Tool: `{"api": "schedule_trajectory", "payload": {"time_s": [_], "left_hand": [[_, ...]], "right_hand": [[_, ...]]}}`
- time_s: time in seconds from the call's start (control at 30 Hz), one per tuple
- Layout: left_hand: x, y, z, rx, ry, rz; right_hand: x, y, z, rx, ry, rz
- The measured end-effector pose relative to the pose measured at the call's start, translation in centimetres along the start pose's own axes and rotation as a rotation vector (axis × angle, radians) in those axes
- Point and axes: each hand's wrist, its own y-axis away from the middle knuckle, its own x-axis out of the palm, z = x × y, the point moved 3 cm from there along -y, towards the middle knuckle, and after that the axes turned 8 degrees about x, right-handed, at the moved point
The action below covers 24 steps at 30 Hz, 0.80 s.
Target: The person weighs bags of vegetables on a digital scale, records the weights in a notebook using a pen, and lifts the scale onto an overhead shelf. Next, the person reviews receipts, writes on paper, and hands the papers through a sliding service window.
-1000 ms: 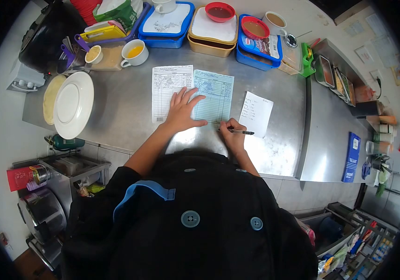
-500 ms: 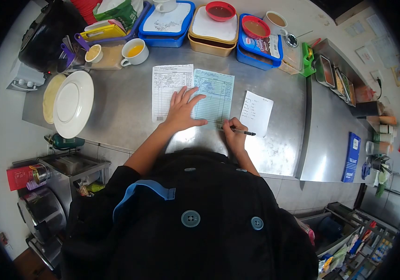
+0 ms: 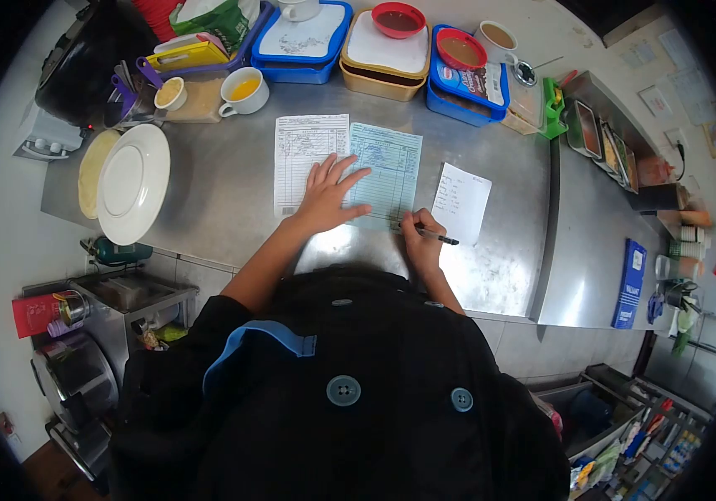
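My left hand (image 3: 325, 198) lies spread over the inner edges of a white form (image 3: 298, 171) and a light blue form (image 3: 391, 179), both bearing handwriting. In my right hand (image 3: 422, 238) is a black pen (image 3: 441, 238), its writing end at the lower right edge of the blue form. To the right of that hand a small white note (image 3: 461, 200) with a handwritten list lies on the metal table (image 3: 216, 184).
Along the back stand blue tubs (image 3: 301, 54), a beige tub (image 3: 381, 79), red bowls (image 3: 461, 50) and a cup with yellow contents (image 3: 244, 92). A white plate (image 3: 133, 185) is at the left, a blue record book (image 3: 629, 284) at the far right.
My right hand with the pen has moved slightly right along the bottom of the blue form. My left hand stays spread on the papers. The whole view has shifted very slightly.
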Motion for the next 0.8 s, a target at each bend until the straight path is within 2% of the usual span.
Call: {"api": "schedule_trajectory", "payload": {"time_s": [0.07,0.13,0.17,0.23,0.27,0.3,0.37,0.53,0.57,0.63,0.7,0.77,0.8], "left_hand": [[0.0,0.0,0.2,0.009,0.014,-0.019],[-0.8,0.4,0.8,0.0,0.27,-0.267],[-0.9,0.7,0.9,0.001,0.27,-0.264],[-1.4,1.1,1.2,-0.067,0.339,-0.392],[-1.8,1.3,1.0,-0.094,0.26,-0.502],[-1.8,1.4,1.7,-0.093,0.258,-0.505],[-2.3,1.5,2.8,-0.14,0.238,-0.373],[-5.3,1.4,2.5,-0.191,0.226,-0.671],[-6.1,0.7,1.5,-0.192,0.227,-0.672],[-6.7,-1.1,-0.8,-0.069,0.189,-0.662],[-4.7,-2.7,-1.5,-0.07,0.264,-0.593],[-3.0,-4.2,-2.5,0.001,0.197,-0.397],[-2.2,-4.0,-2.1,0.003,0.193,-0.401]], "right_hand": [[-0.2,-0.1,0.6,-0.009,0.05,0.005],[0.0,0.1,1.2,-0.038,0.135,0.037],[0.1,0.1,0.8,-0.036,0.133,0.035],[0.1,-0.2,0.4,0.073,-0.093,0.05],[0.0,-0.3,0.9,0.071,-0.093,0.049],[-0.2,-0.3,1.3,0.134,-0.18,0.06],[-0.3,-0.2,2.4,0.195,-0.268,0.072],[-1.1,-0.6,2.8,0.174,-0.138,0.031],[-1.1,-0.7,2.9,0.174,-0.137,0.031],[-1.3,-0.9,3.0,0.136,-0.193,-0.05],[-1.2,-1.2,3.1,0.144,-0.187,-0.04],[-1.0,-1.3,3.3,0.148,-0.186,-0.037],[-0.9,-1.2,3.5,0.149,-0.233,-0.039]]}}
